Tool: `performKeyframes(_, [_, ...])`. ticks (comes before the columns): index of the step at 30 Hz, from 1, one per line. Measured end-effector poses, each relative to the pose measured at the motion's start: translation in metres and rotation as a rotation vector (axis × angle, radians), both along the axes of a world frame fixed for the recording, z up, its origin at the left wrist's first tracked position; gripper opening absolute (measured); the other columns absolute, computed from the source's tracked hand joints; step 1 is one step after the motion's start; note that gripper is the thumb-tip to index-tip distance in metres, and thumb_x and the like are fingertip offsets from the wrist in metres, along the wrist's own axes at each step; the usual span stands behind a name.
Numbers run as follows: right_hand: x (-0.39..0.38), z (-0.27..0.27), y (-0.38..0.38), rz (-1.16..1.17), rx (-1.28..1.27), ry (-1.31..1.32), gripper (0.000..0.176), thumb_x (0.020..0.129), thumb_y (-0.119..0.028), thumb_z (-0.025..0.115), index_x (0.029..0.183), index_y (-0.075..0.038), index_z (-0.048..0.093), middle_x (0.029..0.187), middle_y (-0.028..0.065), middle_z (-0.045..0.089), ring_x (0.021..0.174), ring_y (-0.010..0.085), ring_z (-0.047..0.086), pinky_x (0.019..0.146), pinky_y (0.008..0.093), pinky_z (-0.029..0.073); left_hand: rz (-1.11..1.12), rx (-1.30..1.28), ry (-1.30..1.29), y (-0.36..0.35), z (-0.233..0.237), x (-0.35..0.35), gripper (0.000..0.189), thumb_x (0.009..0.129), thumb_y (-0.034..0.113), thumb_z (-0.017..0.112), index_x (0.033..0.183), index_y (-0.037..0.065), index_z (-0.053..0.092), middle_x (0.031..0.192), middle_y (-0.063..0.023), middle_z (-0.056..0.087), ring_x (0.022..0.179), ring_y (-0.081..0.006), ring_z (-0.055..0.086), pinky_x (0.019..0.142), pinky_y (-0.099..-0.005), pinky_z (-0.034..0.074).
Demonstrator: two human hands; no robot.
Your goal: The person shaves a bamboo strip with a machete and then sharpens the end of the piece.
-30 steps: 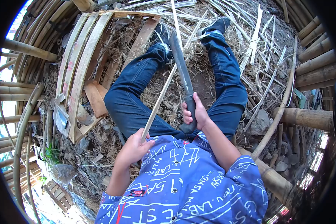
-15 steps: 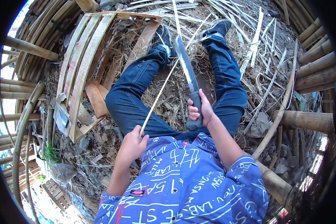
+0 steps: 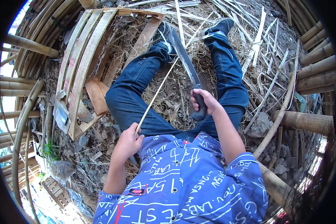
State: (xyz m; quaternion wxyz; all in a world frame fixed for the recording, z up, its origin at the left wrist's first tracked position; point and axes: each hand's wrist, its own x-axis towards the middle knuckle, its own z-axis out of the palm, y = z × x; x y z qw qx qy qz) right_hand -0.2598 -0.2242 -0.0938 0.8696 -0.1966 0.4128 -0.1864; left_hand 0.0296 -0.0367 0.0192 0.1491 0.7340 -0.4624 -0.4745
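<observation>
- from the head view, between the spread legs (image 3: 130, 89), a thin strip (image 3: 155, 96) slants up and away, its near end inside the left hand (image 3: 127, 141).
- the left fingers curl closed around that end, thumb pressed alongside; the rest of the strip runs out beyond them.
- the right hand (image 3: 208, 101) wraps its fingers round the dark handle of a large knife (image 3: 186, 61), blade pointing forward.
- the blade crosses the strip well ahead of both hands; whether they touch, i cannot tell.
- compared with half a second ago, the knife tip has swung left, the right hand sits slightly farther forward and right, and the left hand has shifted a little left.
- both thighs bound the open ground, where loose shavings (image 3: 164, 108) lie.
- beyond the left leg stands a slatted wooden frame (image 3: 86, 56); past the right leg are a rock (image 3: 259, 126) and a bamboo pole (image 3: 306, 121).
</observation>
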Motion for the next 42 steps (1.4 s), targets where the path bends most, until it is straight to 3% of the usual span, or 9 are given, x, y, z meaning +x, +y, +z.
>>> performKeyframes(7, [0.010,-0.005,-0.024,-0.037,-0.557,0.517,0.022,0.090,-0.023,0.067,0.091,-0.004,0.055,0.065,0.0012,0.055,0.046,0.0085,0.050,0.040,0.0257,0.043,-0.013,0.031,-0.005,-0.003,0.001,-0.002,0.019,0.084,0.001,0.064,0.093,0.001,0.048,0.057,-0.0001,0.044,0.050,-0.0092,0.045,0.048,-0.0297,0.048])
performKeyframes(12, [0.017,0.016,-0.023,-0.009,-0.354,0.462,0.034,0.094,-0.040,0.061,0.095,-0.006,0.055,0.063,0.0003,0.052,0.045,0.0090,0.049,0.041,0.0268,0.043,-0.052,0.010,-0.055,-0.011,0.009,-0.003,0.020,0.081,0.002,0.066,0.091,0.001,0.049,0.056,-0.0014,0.042,0.050,-0.0110,0.041,0.049,-0.0297,0.039])
performKeyframes(14, [0.015,0.012,-0.014,0.021,-0.299,0.425,0.034,0.094,-0.040,0.060,0.095,-0.006,0.054,0.062,0.0003,0.052,0.044,0.0089,0.049,0.040,0.0269,0.043,-0.015,0.012,-0.043,-0.012,0.006,-0.002,0.019,0.082,0.003,0.065,0.092,0.001,0.050,0.054,-0.0093,0.048,0.048,-0.0217,0.044,0.051,-0.0363,0.039])
performKeyframes(19, [0.020,0.023,0.017,0.226,-0.244,0.333,0.033,0.096,-0.040,0.056,0.095,-0.007,0.051,0.061,0.0014,0.052,0.042,0.0085,0.048,0.036,0.0265,0.042,-0.013,0.049,-0.041,-0.017,0.004,-0.003,0.019,0.082,0.003,0.065,0.093,0.001,0.050,0.055,-0.0097,0.048,0.049,-0.0214,0.046,0.051,-0.0358,0.039])
performKeyframes(28, [0.019,0.025,-0.003,0.046,-0.214,0.396,0.036,0.096,-0.043,0.055,0.096,-0.007,0.052,0.061,-0.0007,0.050,0.042,0.0076,0.047,0.037,0.0253,0.042,0.007,0.034,-0.090,-0.005,0.006,-0.003,0.021,0.081,0.006,0.067,0.094,0.000,0.051,0.063,-0.0168,0.055,0.056,-0.0292,0.055,0.056,-0.0387,0.044])
performKeyframes(32, [0.019,0.028,0.012,0.187,-0.226,0.361,0.033,0.095,-0.040,0.058,0.095,-0.008,0.051,0.062,0.0010,0.052,0.042,0.0084,0.049,0.038,0.0271,0.044,-0.032,0.064,-0.071,-0.015,0.006,-0.005,0.021,0.081,0.006,0.066,0.092,0.000,0.050,0.064,-0.0187,0.056,0.058,-0.0342,0.056,0.057,-0.0400,0.045])
performKeyframes(33, [0.020,0.030,0.016,0.168,-0.193,0.353,0.033,0.095,-0.040,0.057,0.096,-0.008,0.051,0.062,0.0009,0.052,0.042,0.0084,0.049,0.038,0.0272,0.044,-0.031,0.063,-0.067,-0.014,0.002,-0.004,0.021,0.081,0.006,0.066,0.092,0.000,0.050,0.064,-0.0187,0.056,0.058,-0.0342,0.056,0.057,-0.0400,0.045])
performKeyframes(35, [0.015,0.031,0.016,0.152,-0.171,0.309,0.034,0.095,-0.041,0.057,0.095,-0.008,0.051,0.062,0.0008,0.052,0.042,0.0084,0.049,0.037,0.0269,0.044,-0.025,-0.055,-0.061,-0.007,-0.007,0.000,0.019,0.082,0.005,0.067,0.090,0.002,0.049,0.055,-0.0039,0.043,0.050,-0.0133,0.041,0.049,-0.0317,0.036])
performKeyframes(42, [0.026,0.036,0.028,0.193,-0.185,0.348,0.038,0.098,-0.044,0.051,0.096,-0.006,0.051,0.061,0.0006,0.050,0.041,0.0085,0.048,0.037,0.0261,0.042,-0.034,-0.010,-0.053,-0.010,-0.004,0.000,0.019,0.082,0.004,0.066,0.089,0.002,0.049,0.056,-0.0037,0.044,0.049,-0.0137,0.042,0.048,-0.0323,0.037])
